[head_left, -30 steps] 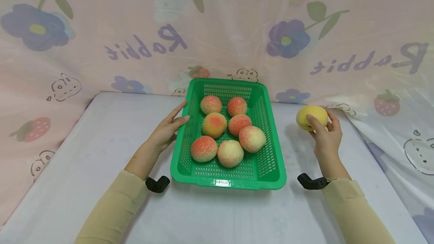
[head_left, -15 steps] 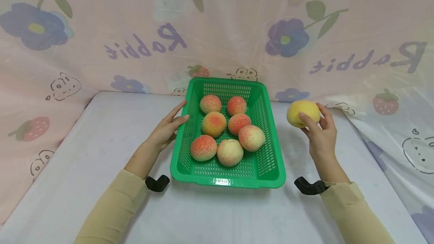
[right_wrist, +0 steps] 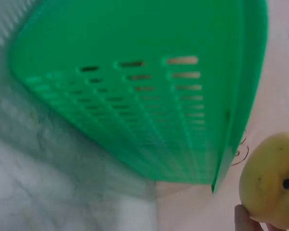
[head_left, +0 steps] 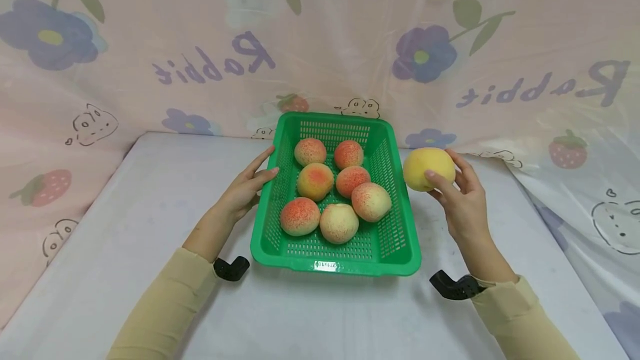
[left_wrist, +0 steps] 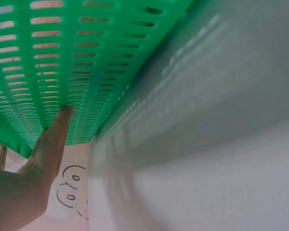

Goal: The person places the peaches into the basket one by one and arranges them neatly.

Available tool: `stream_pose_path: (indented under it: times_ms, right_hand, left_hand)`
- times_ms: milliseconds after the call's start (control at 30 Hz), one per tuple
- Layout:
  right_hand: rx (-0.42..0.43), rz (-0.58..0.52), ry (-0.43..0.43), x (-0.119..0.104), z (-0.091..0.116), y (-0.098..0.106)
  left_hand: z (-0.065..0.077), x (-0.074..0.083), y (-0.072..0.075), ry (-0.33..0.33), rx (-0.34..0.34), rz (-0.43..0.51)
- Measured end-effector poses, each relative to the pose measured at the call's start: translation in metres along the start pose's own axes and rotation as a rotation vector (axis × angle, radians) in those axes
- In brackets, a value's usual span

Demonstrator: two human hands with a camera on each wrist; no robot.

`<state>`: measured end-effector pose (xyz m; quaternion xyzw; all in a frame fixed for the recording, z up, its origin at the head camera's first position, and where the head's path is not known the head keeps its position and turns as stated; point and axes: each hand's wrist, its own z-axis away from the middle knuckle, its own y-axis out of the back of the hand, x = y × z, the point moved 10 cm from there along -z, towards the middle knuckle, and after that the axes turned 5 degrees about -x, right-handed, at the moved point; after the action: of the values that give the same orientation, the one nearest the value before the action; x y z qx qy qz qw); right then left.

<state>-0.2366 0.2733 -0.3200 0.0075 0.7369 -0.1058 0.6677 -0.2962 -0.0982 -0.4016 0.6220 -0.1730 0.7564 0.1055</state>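
A green slotted plastic basket (head_left: 336, 267) sits mid-table with several red-and-cream peaches (head_left: 300, 216) inside. At its left side is my left hand (head_left: 242, 190), its thumb at the rim. In the left wrist view, that hand's nearly straight fingers (left_wrist: 58, 132) touch the slotted outer wall. Just outside the basket's right rim, my right hand (head_left: 462, 196) holds a plain yellow fruit (head_left: 429, 166) above the table, thumb on its near side and fingers behind. The right wrist view shows a dark dot in a dimple of this fruit (right_wrist: 267, 187); its exact kind is unclear.
A white-covered table (head_left: 310, 315) lies under everything. Behind it hangs a pink printed curtain (head_left: 330, 54), close to the basket's far end. A black curved wrist mount (head_left: 232, 269) sits at the left cuff, another mount (head_left: 455, 286) at the right.
My right hand has carried the yellow fruit leftward, from well right of the basket to beside its right rim. The left hand and the basket keep their places.
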Motion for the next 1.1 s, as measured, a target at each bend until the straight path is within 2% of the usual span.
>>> stream_pose_path:
  times_ms: [433, 700, 1100]
  right_hand:
    - [-0.127, 0.006, 0.02, -0.006, 0.013, -0.023]
    - [-0.278, 0.141, -0.017, -0.004, 0.027, -0.036]
    - [-0.491, 0.356, -0.014, -0.002, 0.044, -0.063]
  left_hand:
    - [-0.001, -0.001, 0.0, 0.005, 0.006, -0.001]
    - [-0.001, -0.002, 0.0, 0.005, 0.002, 0.002]
    - [-0.001, -0.001, 0.0, 0.001, 0.003, 0.008]
